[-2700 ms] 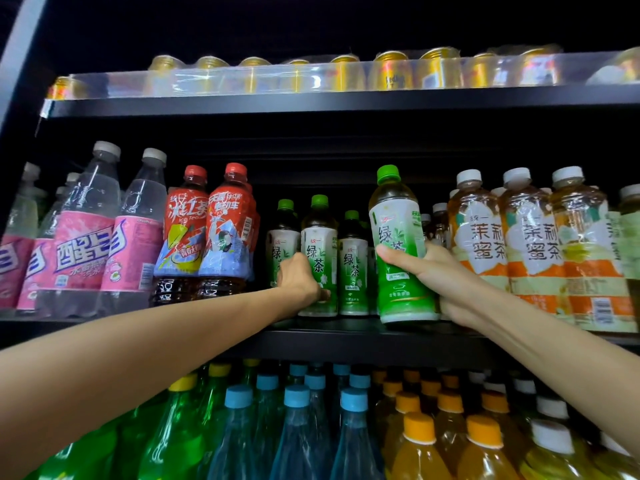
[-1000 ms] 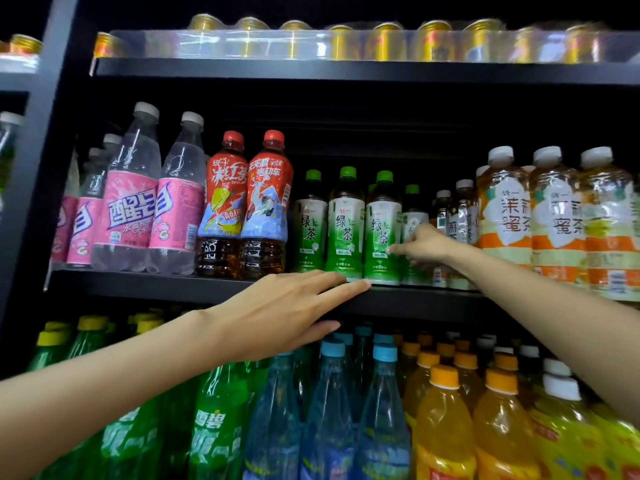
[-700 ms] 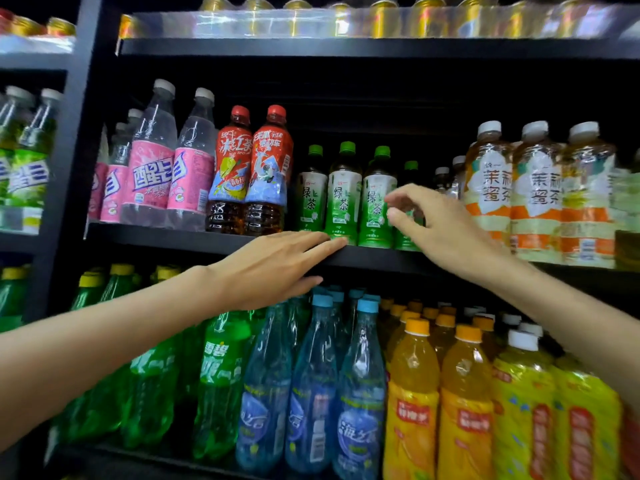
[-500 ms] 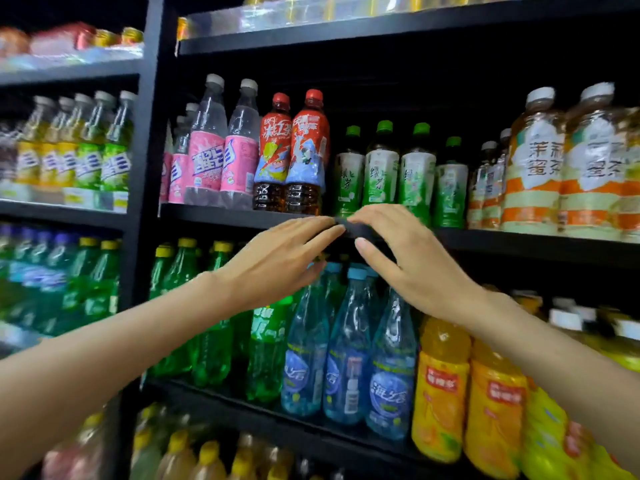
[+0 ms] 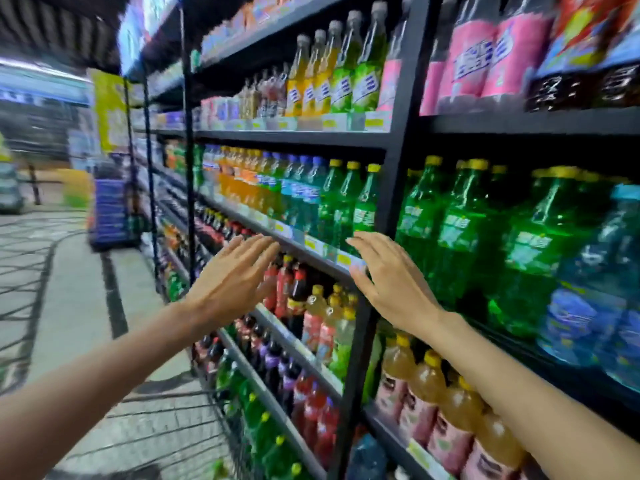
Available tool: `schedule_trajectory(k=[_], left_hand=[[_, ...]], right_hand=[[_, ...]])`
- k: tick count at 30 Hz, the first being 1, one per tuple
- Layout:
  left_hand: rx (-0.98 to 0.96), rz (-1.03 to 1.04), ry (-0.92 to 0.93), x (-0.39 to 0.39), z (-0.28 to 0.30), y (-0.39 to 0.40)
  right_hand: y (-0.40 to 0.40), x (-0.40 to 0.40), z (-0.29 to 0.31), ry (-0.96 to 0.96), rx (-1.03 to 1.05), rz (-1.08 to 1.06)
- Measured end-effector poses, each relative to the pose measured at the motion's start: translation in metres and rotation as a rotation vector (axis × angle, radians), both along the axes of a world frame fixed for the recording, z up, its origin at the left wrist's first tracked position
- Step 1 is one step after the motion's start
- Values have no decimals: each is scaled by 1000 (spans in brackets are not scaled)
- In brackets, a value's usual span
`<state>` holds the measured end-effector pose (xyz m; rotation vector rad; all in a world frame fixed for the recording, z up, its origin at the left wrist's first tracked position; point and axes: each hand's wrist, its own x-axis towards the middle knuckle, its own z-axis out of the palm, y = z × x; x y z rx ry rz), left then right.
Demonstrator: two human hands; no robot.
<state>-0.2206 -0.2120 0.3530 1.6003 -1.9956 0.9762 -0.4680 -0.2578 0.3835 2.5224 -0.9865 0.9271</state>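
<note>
Both of my hands hang in the air in front of a black shelving unit full of drinks, and neither holds anything. My left hand (image 5: 233,278) is spread flat with straight fingers, level with a row of red-capped bottles (image 5: 289,289). My right hand (image 5: 388,278) is also flat, its fingers near the front edge of the shelf (image 5: 311,251) that carries large green bottles (image 5: 450,237). The picture is blurred by motion.
Pink-labelled bottles (image 5: 467,60) stand on the shelf above at the right. Blue bottles (image 5: 595,282) stand right of the green ones, and amber tea bottles (image 5: 426,386) sit lower down. The aisle floor (image 5: 69,306) runs along the left, with a blue stack (image 5: 110,209) further off.
The view has swung left and down along the aisle. My right hand has let go of the green tea bottle and come off the shelf. Both hands now hover lower, spread flat.
</note>
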Motion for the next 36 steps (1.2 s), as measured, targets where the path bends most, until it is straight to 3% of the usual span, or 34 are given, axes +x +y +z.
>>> schedule_trajectory(k=[9,13,20,29,32,36], left_hand=[[171,172,157,152,-144,-39],[321,239,221,190,-215,-50],[634,427,426,215,-338,-49],[1002,741,1032,173,-510,-28],[1166,900,1347,156,-559,-13],[1324,814,1670,132,-608,4]], right_hand=[[-90,175,-150,-17,298,65],[-108,214,-222,35,429,48],[-115,253,-349,155,846,23],[-104,273,-521,209,1377,-127],[-94,267,-569,251,1472,-222],[-87,259,-605,304,1473,-299]])
